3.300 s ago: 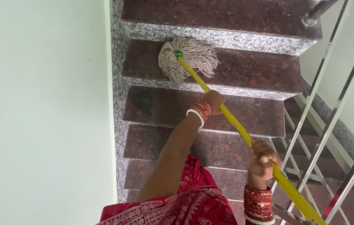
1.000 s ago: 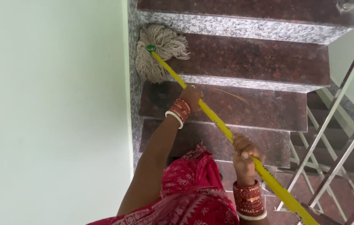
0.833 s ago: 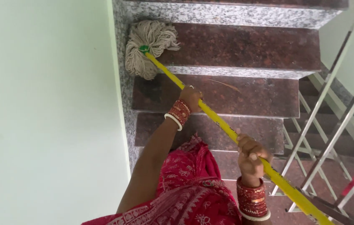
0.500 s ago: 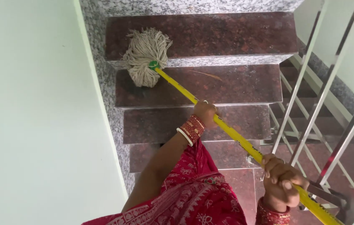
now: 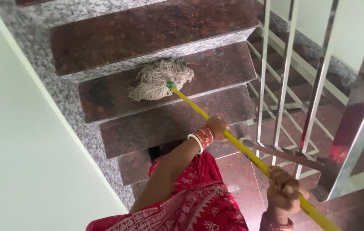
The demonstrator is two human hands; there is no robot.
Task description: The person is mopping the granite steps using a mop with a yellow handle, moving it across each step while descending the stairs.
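Both hands are closed around the yellow mop handle, set well apart along it. The left hand grips the handle about midway, its wrist ringed with red and white bangles. The right hand clamps the handle nearer its upper end, low at the right of the view, fingers curled fully round it. From the right hand the handle slopes up and away to the left, passes through the left hand, and ends at a green collar that joins it to the mop head. The mop head, a bundle of off-white cotton strands, lies beyond the left hand on the tread of a dark reddish granite step, its strands spread out to the left. Speckled grey risers separate the steps. To the right of both hands stand the bars of a steel railing. A pale green wall runs along to the left of the left arm, and a red patterned garment fills the bottom of the view below the hands.
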